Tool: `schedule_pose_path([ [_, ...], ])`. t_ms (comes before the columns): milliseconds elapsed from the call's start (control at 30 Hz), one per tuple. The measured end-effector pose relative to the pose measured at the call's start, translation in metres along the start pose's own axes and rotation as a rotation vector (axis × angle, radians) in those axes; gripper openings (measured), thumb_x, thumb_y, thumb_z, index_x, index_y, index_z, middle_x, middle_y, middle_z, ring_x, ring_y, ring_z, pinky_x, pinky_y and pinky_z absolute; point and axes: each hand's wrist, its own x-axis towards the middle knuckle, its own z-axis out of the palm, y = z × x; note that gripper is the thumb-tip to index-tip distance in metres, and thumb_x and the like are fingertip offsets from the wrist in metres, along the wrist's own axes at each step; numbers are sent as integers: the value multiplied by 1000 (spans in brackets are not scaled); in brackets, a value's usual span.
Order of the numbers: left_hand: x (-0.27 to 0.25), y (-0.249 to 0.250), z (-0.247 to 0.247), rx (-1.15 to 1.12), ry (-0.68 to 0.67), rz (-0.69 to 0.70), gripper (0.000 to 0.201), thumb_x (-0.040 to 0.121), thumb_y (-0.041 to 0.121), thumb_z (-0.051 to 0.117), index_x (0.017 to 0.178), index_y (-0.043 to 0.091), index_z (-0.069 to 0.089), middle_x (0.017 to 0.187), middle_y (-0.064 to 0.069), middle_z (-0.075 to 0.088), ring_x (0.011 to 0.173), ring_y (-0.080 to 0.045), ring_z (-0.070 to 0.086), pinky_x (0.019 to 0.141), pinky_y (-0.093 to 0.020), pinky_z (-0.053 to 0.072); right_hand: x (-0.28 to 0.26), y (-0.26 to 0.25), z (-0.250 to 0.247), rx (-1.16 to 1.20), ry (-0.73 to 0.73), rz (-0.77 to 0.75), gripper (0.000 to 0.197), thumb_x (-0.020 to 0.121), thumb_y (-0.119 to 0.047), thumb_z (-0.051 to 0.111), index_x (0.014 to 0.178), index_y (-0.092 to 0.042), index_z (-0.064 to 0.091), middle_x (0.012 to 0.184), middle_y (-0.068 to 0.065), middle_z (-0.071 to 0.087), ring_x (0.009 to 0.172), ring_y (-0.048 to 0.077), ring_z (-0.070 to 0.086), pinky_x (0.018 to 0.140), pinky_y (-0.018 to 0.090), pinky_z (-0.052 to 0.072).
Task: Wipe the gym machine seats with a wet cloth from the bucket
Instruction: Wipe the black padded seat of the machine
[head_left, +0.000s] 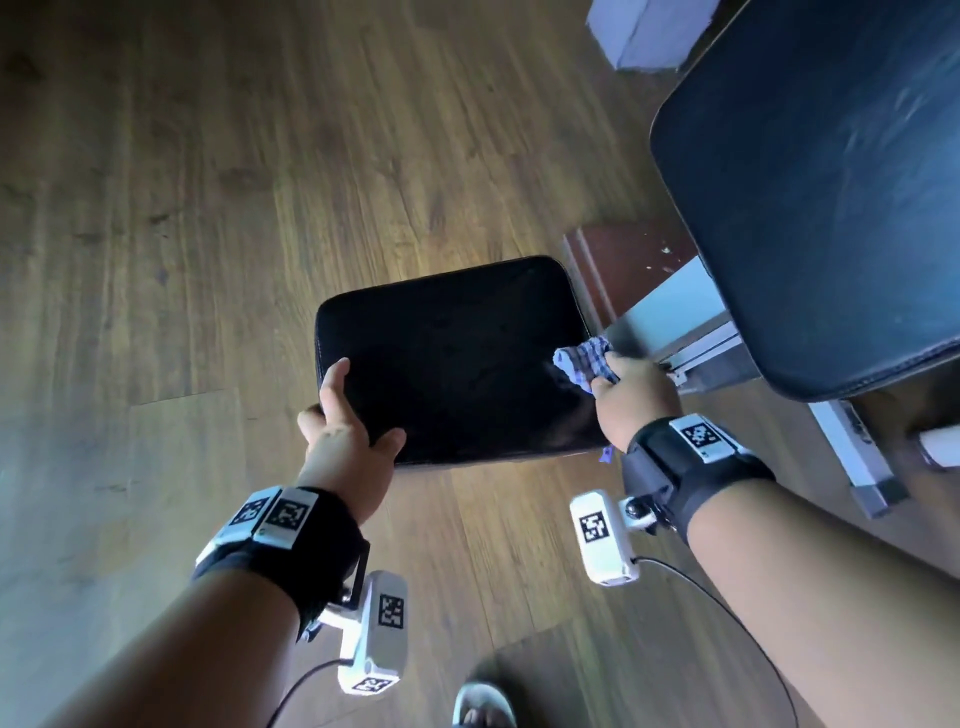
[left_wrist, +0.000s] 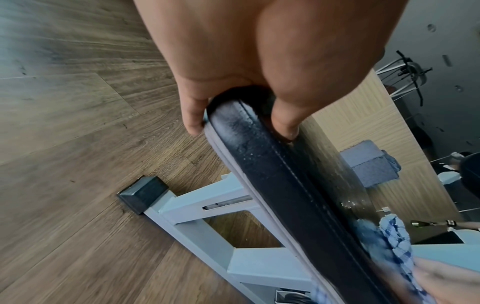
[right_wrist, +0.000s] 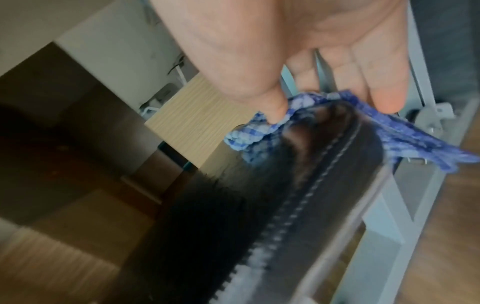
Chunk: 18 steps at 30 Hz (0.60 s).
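A black padded seat (head_left: 452, 364) sits low in the middle of the head view. My left hand (head_left: 343, 415) grips its near left corner, thumb on top and fingers curled under the edge (left_wrist: 259, 156). My right hand (head_left: 631, 395) holds a blue checked cloth (head_left: 584, 358) against the seat's right edge. In the right wrist view the cloth (right_wrist: 259, 131) drapes over the seat's rim (right_wrist: 311, 195), the thumb pinching it from the top side. No bucket is in view.
A larger dark backrest pad (head_left: 841, 182) rises at the right on a pale grey metal frame (head_left: 691, 322). Frame bars and a black foot cap (left_wrist: 142, 193) stand on the wooden floor (head_left: 208, 208). A sandalled foot (head_left: 483, 706) is at the bottom edge.
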Motion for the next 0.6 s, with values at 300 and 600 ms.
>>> schedule_pose_path([
  [300,2,-3,2,-2,-1,15,84,98,22,62,152,51,5,129,-1,25,109,-30,52,110,-41,38,82,-73,3,208,69,0,33,94,-23,46,65,-8,44,67,8,45,74,27,48,67,30,35],
  [600,5,-8,2,-35,-12,27,87,96,20,64,148,57,5,127,2,24,118,-32,52,113,-46,38,73,-126,11,-277,-125,-752,55,81,-1,57,133,-14,49,146,2,40,126,27,47,98,31,38],
])
